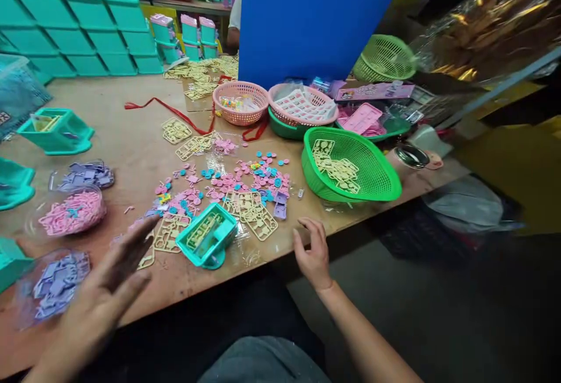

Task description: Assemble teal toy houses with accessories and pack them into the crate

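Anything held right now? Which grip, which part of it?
Nothing seen held. The left grip is open, though blurred; the right grip is loosely curled at the table edge.

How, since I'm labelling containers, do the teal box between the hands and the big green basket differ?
The teal box is smaller; the green basket is wider. The box has solid walls, while the basket's are perforated. Both are open-topped and hold pale pieces.
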`<action>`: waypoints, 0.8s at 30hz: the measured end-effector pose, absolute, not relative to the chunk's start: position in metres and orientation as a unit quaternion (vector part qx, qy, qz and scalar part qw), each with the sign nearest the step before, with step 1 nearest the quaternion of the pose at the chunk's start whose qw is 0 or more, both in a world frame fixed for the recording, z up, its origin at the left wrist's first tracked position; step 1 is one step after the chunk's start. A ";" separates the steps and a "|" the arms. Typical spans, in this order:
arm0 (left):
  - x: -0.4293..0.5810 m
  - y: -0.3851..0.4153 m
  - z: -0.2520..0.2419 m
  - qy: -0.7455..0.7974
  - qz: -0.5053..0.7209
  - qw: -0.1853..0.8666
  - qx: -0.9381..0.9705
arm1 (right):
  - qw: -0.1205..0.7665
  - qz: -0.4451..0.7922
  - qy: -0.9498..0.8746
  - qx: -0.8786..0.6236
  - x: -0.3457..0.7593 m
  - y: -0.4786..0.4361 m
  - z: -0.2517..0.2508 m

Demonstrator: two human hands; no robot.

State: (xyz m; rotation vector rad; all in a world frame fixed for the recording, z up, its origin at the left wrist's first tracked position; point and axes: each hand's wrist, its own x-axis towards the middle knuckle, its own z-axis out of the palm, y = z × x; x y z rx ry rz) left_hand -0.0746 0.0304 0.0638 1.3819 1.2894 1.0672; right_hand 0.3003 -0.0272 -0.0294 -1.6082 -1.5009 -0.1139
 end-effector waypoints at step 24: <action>-0.004 -0.001 0.011 0.480 0.548 0.586 0.355 | 0.435 0.127 -0.612 -0.648 0.344 0.008 -0.007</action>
